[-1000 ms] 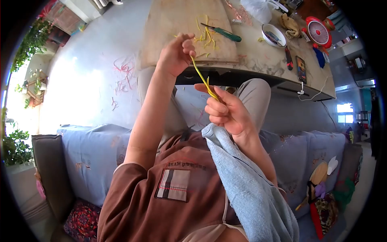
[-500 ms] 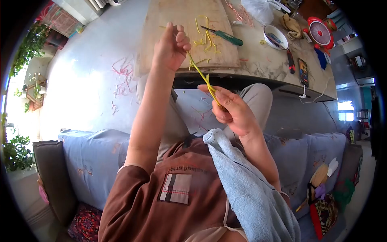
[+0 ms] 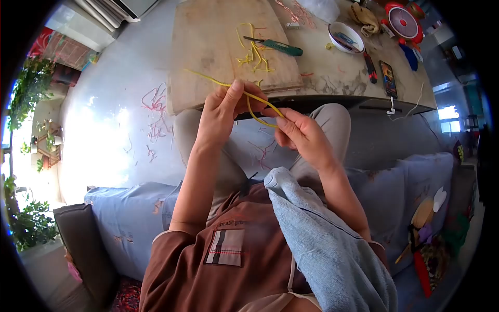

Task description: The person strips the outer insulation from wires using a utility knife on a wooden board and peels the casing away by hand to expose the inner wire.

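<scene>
My left hand pinches a thin, flexible yellow cord between thumb and fingers. One free end of the cord sticks out to the left over the board. My right hand grips the same cord lower and to the right, and a small loop hangs between the two hands. Both hands are above my knees, just in front of the table edge. Beyond them on a wooden board lie cut yellow pieces and a green-handled knife, its blade pointing left.
On the marble-look table are a white bowl, a phone with a cable, a red-and-black handled tool, a red fan and pinkish strands. Red scraps litter the floor. A blue towel hangs over my front.
My left hand has come down and toward my right hand, so the stretched cord is now slack and bent into a loop. The view has shifted slightly.
</scene>
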The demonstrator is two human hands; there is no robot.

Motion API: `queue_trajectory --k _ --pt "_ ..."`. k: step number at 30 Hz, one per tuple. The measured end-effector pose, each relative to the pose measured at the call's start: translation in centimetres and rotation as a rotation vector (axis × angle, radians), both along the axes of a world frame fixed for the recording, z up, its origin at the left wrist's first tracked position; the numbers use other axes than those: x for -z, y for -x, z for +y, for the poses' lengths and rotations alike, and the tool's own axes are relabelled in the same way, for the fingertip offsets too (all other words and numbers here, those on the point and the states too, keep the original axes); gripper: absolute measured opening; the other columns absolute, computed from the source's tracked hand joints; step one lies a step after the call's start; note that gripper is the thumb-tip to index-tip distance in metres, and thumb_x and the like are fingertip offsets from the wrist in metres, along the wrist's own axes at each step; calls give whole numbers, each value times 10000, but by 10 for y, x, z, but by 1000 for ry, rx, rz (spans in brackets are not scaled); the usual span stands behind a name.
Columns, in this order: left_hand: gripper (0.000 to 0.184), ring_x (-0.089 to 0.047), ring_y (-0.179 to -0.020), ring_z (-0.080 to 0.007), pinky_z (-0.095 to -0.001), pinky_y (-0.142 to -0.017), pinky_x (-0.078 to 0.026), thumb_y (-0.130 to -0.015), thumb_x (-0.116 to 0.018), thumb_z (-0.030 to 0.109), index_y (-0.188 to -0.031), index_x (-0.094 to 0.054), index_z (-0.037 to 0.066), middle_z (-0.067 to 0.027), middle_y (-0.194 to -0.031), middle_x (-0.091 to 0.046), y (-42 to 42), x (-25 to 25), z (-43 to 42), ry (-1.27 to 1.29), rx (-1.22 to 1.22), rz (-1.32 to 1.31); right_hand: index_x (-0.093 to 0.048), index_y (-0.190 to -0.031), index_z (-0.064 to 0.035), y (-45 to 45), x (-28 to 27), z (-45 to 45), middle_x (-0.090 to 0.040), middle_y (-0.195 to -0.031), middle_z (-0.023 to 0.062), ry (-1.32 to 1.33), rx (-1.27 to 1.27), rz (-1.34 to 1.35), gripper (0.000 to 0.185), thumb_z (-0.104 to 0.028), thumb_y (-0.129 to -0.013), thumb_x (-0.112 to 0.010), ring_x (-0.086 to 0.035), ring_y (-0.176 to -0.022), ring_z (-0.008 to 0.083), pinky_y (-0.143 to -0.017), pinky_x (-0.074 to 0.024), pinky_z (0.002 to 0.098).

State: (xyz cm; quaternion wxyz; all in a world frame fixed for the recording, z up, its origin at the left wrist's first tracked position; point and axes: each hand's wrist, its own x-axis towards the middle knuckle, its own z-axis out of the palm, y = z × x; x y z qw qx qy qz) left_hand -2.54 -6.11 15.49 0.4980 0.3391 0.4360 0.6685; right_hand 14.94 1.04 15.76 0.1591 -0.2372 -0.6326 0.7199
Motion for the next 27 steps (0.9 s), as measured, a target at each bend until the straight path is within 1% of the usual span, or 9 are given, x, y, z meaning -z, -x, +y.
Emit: queue_trajectory --k 2,5,8,11,14,20,24,26,27 --pt "399 -631 -807 -235 -330 -763 -498 -955 -363 314 -957 -545 -41 -137 -858 -620 -4 1 1 -29 20 -43 -535 -1035 -18 -2 5 -4 -468 -542 5 -213 66 -56 235 -202 -929 -434 -415 -481 75 -477 -351 227" --pt "383 -638 -782 -256 -346 -744 -507 -960 -347 304 -903 -531 -27 -147 -838 -619 -10 2 5 -67 10 -103 -519 -1046 -14 -4 2 -2 -424 -508 20 -298 32 -135 229 -190 -926 -434 -415 -477 88 -482 -360 258" --pt "352 -634 -786 -256 -354 -736 -513 -961 -341 294 -849 -507 5 -135 -802 -611 -4 4 4 -54 98 -190 -521 -1095 -17 -7 5 0 -409 -515 -7 -182 -72 -105 254 -184 -929 -426 -391 -473 70 -465 -333 238" --pt "319 -625 -783 -240 -357 -728 -517 -963 -331 289 -823 -473 40 -110 -753 -595 5 11 1 45 152 -204 -482 -1221 -30 -9 -4 -4 -345 -564 -67 89 -221 -76 331 -187 -940 -404 -301 -493 35 -454 -246 177" --pt "307 -617 -764 -224 -347 -722 -514 -961 -339 289 -833 -474 45 -97 -745 -592 11 19 0 101 179 -202 -470 -1238 -25 -10 0 2 -337 -566 -76 302 -315 -84 354 -201 -936 -421 -272 -477 23 -428 -209 169" --pt "323 -599 -840 -217 -338 -757 -517 -949 -386 286 -990 -491 -16 -117 -860 -583 32 41 22 140 109 -241 -490 -1206 -16 13 30 17 -350 -577 -64 651 -161 -6 358 -235 -926 -451 -264 -466 19 -415 -197 162" --pt "293 -606 -836 -192 -302 -740 -528 -915 -479 243 -1016 -492 -32 -117 -867 -592 39 50 34 250 32 -223 -509 -1169 -20 26 46 26 -427 -592 -38 652 -79 41 341 -253 -928 -445 -303 -464 23 -412 -217 156" --pt "277 -612 -820 -195 -297 -734 -529 -918 -470 227 -1013 -495 -33 -113 -862 -597 47 55 40 242 -11 -256 -511 -1159 -19 29 47 26 -468 -598 -22 607 -34 20 341 -261 -930 -438 -333 -465 24 -409 -230 154" --pt "270 -614 -812 -196 -294 -732 -529 -920 -465 219 -1012 -496 -33 -112 -860 -599 51 56 43 236 -32 -276 -512 -1158 -22 26 50 27 -475 -598 -18 467 -49 -46 342 -266 -932 -433 -343 -463 25 -412 -237 153"
